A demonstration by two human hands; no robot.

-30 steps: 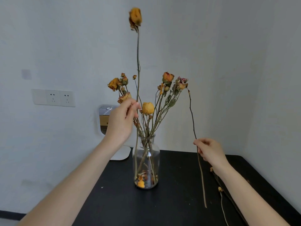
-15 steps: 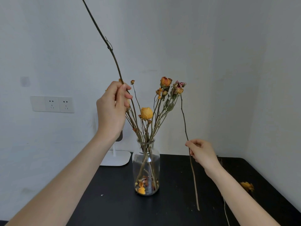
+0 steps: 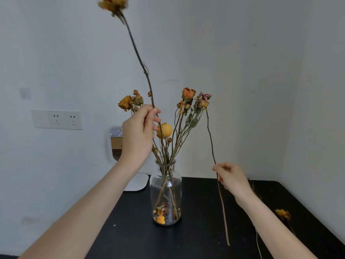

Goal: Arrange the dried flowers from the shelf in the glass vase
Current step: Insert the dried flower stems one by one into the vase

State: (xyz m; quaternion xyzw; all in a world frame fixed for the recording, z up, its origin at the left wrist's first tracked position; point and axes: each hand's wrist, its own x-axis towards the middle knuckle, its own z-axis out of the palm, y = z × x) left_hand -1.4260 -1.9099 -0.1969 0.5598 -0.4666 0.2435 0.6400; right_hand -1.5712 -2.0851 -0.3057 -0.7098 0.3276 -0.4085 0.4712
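Note:
A clear glass vase (image 3: pixel 165 191) stands on the black table (image 3: pixel 201 230) with several dried roses in it and loose petals at its bottom. My left hand (image 3: pixel 138 133) pinches a long-stemmed dried yellow rose (image 3: pixel 139 57) above the vase; its stem leans up to the left, its bloom blurred at the top edge, its lower end near the vase mouth. My right hand (image 3: pixel 231 178) pinches a second thin dried stem (image 3: pixel 211 143) to the right of the vase, its tip hanging just above the table.
More dried flowers (image 3: pixel 282 214) lie on the table at the right, near the side wall. A white stand with a flat base (image 3: pixel 136 182) sits behind the vase on the left. A wall socket plate (image 3: pixel 57 119) is on the back wall.
My left hand has lowered with the long rose toward the vase, and the bloom has come back into view at the top. My right hand with its stem has barely moved.

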